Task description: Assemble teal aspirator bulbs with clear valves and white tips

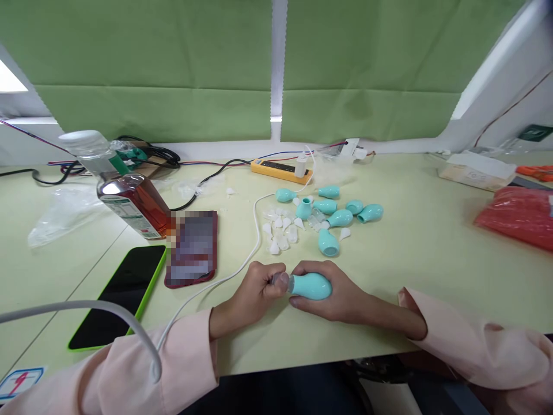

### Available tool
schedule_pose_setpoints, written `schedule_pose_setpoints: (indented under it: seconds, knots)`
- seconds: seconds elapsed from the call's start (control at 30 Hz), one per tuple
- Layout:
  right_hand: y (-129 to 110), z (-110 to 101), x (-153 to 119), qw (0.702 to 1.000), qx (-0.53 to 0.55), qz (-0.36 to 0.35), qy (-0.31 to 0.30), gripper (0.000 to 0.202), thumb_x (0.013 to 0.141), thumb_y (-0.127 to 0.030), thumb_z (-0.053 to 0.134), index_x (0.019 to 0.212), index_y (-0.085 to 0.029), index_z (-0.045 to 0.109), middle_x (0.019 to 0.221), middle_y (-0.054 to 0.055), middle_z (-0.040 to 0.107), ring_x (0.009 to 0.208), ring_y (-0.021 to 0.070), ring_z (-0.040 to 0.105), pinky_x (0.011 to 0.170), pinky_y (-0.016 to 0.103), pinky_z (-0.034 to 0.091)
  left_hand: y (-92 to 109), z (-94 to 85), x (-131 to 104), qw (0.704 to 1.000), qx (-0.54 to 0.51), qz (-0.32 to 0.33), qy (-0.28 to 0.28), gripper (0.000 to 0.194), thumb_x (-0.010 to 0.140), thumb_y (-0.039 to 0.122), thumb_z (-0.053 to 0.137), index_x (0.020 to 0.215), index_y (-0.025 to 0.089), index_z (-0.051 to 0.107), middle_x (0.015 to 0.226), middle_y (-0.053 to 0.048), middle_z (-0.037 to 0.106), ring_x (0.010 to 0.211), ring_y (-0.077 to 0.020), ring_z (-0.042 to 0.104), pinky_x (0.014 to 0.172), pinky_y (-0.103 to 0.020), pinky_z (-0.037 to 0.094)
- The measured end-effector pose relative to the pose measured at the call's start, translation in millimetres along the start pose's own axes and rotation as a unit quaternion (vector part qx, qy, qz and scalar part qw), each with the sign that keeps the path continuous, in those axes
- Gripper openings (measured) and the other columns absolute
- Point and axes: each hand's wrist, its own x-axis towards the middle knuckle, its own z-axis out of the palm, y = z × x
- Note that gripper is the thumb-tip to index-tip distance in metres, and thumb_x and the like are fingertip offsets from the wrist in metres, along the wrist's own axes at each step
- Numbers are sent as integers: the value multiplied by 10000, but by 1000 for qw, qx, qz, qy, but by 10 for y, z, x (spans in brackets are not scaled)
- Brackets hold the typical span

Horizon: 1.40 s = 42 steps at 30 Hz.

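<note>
My right hand (334, 291) is wrapped round a glossy turquoise bulb-shaped piece (311, 286), its narrow end toward the left. At that end a clear piece (290, 282) shows, pinched between the thumb and curled fingers of my left hand (261, 288). Beyond my hands lie several similar turquoise pieces (340, 218), one of them (328, 242) with its round opening facing me. Small white pieces (274, 248) and clear plastic pieces (292, 233) are scattered beside them.
A pixelated phone (192, 248), a green-edged phone (125, 282) and a bottle of amber liquid (136, 204) stand or lie at left. A white cable (233, 274) crosses the table. Behind is a yellow power strip (276, 169); a red bag (518, 216) and white box (475, 170) are at right.
</note>
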Motion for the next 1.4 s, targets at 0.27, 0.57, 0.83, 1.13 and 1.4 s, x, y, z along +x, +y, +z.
schedule_pose_setpoints:
  seconds: [0.27, 0.57, 0.83, 1.13, 1.4]
  knots:
    - [25, 9, -15, 995, -44, -79, 42, 134, 639, -221, 590, 737, -162, 521, 629, -11, 538, 556, 95, 470, 518, 212, 373, 51, 15, -26, 998, -60, -31, -2, 349, 792, 324, 359, 501, 175, 236, 452, 66, 213, 433, -56, 192, 402, -207, 153]
    - [-38, 50, -88, 996, 87, -28, 10, 435, 710, -283, 560, 1006, -244, 244, 967, 39, 467, 669, 107, 507, 610, 253, 448, 184, 84, -21, 978, -166, -56, 109, 145, 724, 280, 549, 801, 170, 494, 782, -14, 515, 727, -124, 486, 643, -222, 402]
    - [114, -450, 171, 934, -225, -202, 193, 365, 744, -337, 512, 1052, -172, 407, 1017, 98, 464, 923, 203, 452, 746, 321, 413, 202, 30, 0, 957, -225, -71, 168, 103, 764, 227, 497, 850, 187, 457, 958, -34, 564, 919, -143, 488, 771, -235, 366]
    - [543, -702, 540, 898, -411, 35, 155, 388, 721, -478, 472, 927, -180, 610, 809, 79, 515, 790, 229, 491, 686, 361, 406, 177, 48, -18, 969, -200, -115, 83, 152, 780, 304, 459, 716, 171, 424, 512, 58, 455, 452, -70, 382, 463, -194, 303]
    - [346, -524, 644, 896, -411, -151, 71, 330, 762, -267, 481, 1080, -192, 532, 913, 81, 514, 865, 207, 466, 771, 334, 388, 158, 61, -46, 983, -127, -121, 48, 193, 758, 309, 479, 650, 171, 398, 496, 50, 456, 475, -84, 399, 478, -197, 306]
